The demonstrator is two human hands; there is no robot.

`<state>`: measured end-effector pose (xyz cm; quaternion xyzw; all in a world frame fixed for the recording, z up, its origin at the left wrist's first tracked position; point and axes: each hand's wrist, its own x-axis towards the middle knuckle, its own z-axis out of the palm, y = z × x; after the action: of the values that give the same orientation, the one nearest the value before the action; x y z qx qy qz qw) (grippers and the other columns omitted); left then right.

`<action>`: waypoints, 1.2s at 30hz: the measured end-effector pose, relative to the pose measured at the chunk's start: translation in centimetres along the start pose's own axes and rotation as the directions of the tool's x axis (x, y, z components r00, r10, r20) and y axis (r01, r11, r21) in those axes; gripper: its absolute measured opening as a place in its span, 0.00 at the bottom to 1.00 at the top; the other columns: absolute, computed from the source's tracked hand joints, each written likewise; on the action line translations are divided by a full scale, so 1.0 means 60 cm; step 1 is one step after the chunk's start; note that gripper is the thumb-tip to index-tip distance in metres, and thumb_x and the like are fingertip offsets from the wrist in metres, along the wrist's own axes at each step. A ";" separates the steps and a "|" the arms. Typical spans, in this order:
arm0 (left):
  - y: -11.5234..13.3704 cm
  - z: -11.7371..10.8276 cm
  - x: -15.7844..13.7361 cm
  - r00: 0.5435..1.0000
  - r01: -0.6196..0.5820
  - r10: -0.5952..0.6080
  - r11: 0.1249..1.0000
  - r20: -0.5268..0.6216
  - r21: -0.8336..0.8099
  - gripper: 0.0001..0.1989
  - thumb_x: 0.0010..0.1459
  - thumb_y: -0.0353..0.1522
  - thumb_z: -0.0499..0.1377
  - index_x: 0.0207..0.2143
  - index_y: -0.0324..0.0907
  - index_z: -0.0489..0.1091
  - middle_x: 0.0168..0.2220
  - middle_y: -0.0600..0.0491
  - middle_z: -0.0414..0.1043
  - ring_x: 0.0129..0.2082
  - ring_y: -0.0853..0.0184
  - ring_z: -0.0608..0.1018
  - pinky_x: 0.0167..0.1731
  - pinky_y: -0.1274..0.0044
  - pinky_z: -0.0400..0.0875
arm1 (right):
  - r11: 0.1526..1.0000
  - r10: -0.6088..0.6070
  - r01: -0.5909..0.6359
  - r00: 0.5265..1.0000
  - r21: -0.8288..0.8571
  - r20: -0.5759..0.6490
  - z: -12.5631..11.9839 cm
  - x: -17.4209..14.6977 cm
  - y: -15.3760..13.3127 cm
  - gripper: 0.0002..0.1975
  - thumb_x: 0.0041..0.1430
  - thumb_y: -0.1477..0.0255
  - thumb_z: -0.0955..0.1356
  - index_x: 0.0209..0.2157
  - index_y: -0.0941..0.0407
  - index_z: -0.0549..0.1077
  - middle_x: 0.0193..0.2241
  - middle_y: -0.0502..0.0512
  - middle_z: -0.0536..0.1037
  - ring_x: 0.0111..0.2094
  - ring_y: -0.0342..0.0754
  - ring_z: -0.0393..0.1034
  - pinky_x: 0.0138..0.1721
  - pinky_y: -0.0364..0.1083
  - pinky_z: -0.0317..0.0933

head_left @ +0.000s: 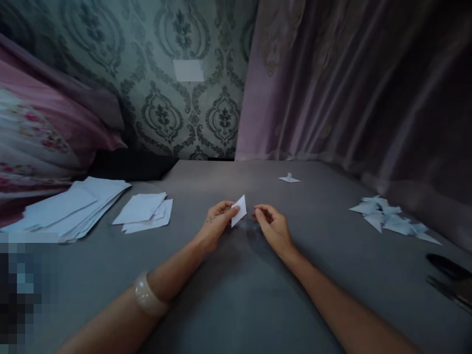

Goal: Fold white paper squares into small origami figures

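My left hand (218,221) is closed on a small folded piece of white paper (239,210), pinched between thumb and fingers above the grey surface. The paper has a slanted, diamond-like outline with a pointed top. Just right of it, apart from the paper, is my right hand (273,228). Its fingers are curled in toward the thumb, and nothing shows between them. A pale bangle (147,295) circles my left forearm.
Left on the grey surface (236,305) lie a stack of large white sheets (73,206) and a pile of smaller paper pieces (142,209). One folded paper shape (289,178) stands farther back. Several more folded shapes (394,219) lie right, near dark-handled scissors (450,280).
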<state>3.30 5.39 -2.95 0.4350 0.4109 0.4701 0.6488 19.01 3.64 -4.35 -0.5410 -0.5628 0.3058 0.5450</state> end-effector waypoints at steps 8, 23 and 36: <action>-0.007 0.014 -0.011 0.997 0.071 -0.071 0.997 -0.003 -0.019 0.12 0.46 0.36 0.64 0.29 0.38 0.70 0.25 0.54 0.71 0.23 0.74 0.72 0.25 0.81 0.65 | 0.999 -0.029 0.026 0.997 0.036 0.066 0.007 -0.007 0.004 0.11 0.50 0.66 0.69 0.34 0.56 0.69 0.29 0.54 0.76 0.30 0.45 0.71 0.34 0.45 0.65; -0.015 -0.005 -0.004 0.983 -0.182 0.124 0.679 0.133 0.711 0.08 0.50 0.33 0.57 0.32 0.38 0.72 0.24 0.54 0.70 0.26 0.70 0.70 0.27 0.79 0.62 | 0.956 0.060 0.021 0.962 -0.292 0.266 -0.010 -0.006 0.015 0.04 0.52 0.73 0.67 0.30 0.57 0.75 0.25 0.51 0.77 0.28 0.43 0.70 0.31 0.42 0.60; -0.001 -0.029 0.000 0.912 -0.406 0.099 0.377 0.399 0.833 0.14 0.46 0.26 0.57 0.37 0.40 0.75 0.32 0.52 0.67 0.28 0.70 0.69 0.31 0.78 0.64 | 0.873 -0.112 0.301 0.890 -0.384 0.441 -0.027 -0.006 0.015 0.12 0.50 0.83 0.64 0.34 0.58 0.76 0.32 0.52 0.72 0.28 0.39 0.64 0.32 0.40 0.58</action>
<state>1.68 5.72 -3.48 0.8342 0.4282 0.2015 0.2831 20.71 3.11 -4.92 -0.5104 -0.7735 0.2138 0.3091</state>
